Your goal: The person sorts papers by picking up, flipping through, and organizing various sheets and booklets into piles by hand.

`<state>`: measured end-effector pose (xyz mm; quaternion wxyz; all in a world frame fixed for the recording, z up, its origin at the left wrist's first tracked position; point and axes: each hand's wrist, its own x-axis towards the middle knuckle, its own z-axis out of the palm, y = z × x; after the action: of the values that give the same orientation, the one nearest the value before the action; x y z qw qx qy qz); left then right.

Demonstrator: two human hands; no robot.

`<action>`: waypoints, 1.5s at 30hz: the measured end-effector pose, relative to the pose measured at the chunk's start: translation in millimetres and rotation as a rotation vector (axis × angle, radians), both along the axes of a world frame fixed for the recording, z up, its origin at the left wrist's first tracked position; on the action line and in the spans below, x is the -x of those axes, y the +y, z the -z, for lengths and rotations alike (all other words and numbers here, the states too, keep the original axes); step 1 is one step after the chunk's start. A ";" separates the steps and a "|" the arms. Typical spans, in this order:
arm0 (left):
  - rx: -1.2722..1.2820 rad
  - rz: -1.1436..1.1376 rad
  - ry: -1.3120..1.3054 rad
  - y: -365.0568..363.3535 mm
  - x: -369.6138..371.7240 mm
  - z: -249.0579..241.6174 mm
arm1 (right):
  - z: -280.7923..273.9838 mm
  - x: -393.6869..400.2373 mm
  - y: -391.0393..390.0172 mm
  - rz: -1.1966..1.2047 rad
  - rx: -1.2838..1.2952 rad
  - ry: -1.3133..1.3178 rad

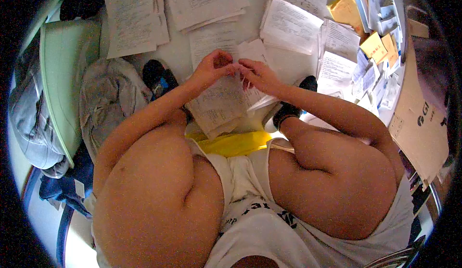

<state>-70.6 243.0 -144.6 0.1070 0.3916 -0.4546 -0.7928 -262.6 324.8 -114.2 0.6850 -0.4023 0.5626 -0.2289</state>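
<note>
My left hand [218, 67] and my right hand [257, 75] meet over the middle papers, fingertips close together. Each hand's fingers are bent and pinched; whatever is between them is too small to make out. Below my hands lie overlapping printed sheets [219, 102], and a narrower stack of slips [254, 51] is beside them, partly behind my right hand. Further up are a stack of printed sheets [207, 1] and another pile [292, 26] to its right. A separate stack [132, 20] rests at the upper left.
Yellow envelopes [374, 46] and mixed papers [368, 80] are heaped at the right, beside a cardboard piece [418, 123]. A yellow item [233, 144] lies between my legs. Grey cloth [108, 95] and a green panel [65, 80] are at the left.
</note>
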 end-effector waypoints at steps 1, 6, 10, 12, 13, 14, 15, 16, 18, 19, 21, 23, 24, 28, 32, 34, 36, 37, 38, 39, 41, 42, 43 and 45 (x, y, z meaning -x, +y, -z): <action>0.033 0.010 -0.015 -0.9 0.1 -3.0 | -3.1 0.3 -2.3 -0.001 0.000 -0.001; 0.103 0.065 -0.050 -3.8 -2.1 -5.3 | -12.4 0.2 -8.3 -0.047 0.030 0.001; 0.175 0.167 -0.133 -7.4 -3.4 -14.2 | -3.0 -2.0 -6.8 -0.009 0.029 0.011; 0.212 0.148 -0.100 -5.5 -6.0 -15.2 | -2.6 -2.0 -7.3 -0.011 0.061 0.030; 0.249 0.128 -0.067 -4.7 -7.0 -15.1 | -3.1 -1.2 -7.8 -0.011 0.061 0.030; 0.249 0.129 -0.066 -3.7 -7.7 -15.1 | -3.9 0.3 -8.3 -0.024 0.035 0.025; 0.207 0.114 -0.034 -3.1 -8.1 -16.0 | -5.0 1.2 -8.9 -0.037 0.009 0.019; 0.166 0.099 -0.001 -3.3 -8.1 -16.6 | -5.9 1.5 -9.4 -0.036 0.009 0.020; 0.167 0.146 -0.040 -6.3 -9.4 -17.7 | -9.1 1.5 -9.4 -0.068 0.064 0.068; 0.168 0.194 -0.079 -7.5 -9.9 -18.3 | -10.9 1.3 -9.5 -0.068 0.064 0.068; 0.175 0.209 -0.118 -9.4 -10.0 -21.7 | -17.7 0.2 -11.2 -0.053 0.046 0.036; 0.181 0.225 -0.158 -8.3 -9.7 -24.7 | -26.6 -1.7 -14.1 -0.045 0.007 0.028; 0.136 0.136 -0.073 -6.1 -10.0 -24.5 | -29.4 -2.5 -15.2 -0.036 -0.033 0.019; 0.205 0.064 -0.039 -3.3 -14.8 -10.8 | -8.0 -0.7 -6.3 0.025 -0.007 0.037; 0.300 0.158 -0.297 -26.4 -57.2 36.2 | 6.6 25.1 -10.0 0.144 -0.045 0.180; 0.180 -0.166 -0.322 -43.1 -84.2 24.8 | 20.6 50.5 -5.2 0.224 -0.082 0.244; 0.119 -0.320 -0.324 -53.1 -99.4 2.9 | 47.4 82.8 7.9 0.225 -0.004 0.421; 0.089 -0.341 -0.316 -55.6 -106.5 -5.1 | 53.6 94.1 13.6 0.226 0.019 0.481; 0.059 -0.361 -0.308 -58.3 -113.3 -13.4 | 59.7 103.0 20.2 0.288 -0.013 0.486; 0.079 -0.437 -0.381 -56.7 -112.6 -22.1 | 55.4 103.1 18.8 0.349 -0.044 0.490; 0.139 -0.520 -0.425 -53.7 -118.5 -20.0 | 43.4 105.1 19.7 0.367 -0.064 0.426; 0.139 -0.520 -0.428 -53.3 -119.6 -20.5 | 37.0 103.9 19.6 0.385 -0.086 0.364; 0.140 -0.467 -0.444 -53.2 -120.5 -21.2 | 37.9 103.5 20.9 0.384 -0.087 0.362; 0.142 -0.414 -0.458 -52.6 -120.3 -21.0 | 40.5 104.6 23.2 0.352 -0.092 0.466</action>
<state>49.7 190.4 -123.6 0.1882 0.6358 -0.4317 -0.6115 -367.2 347.9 -154.6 0.5047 -0.3086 0.7756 -0.2201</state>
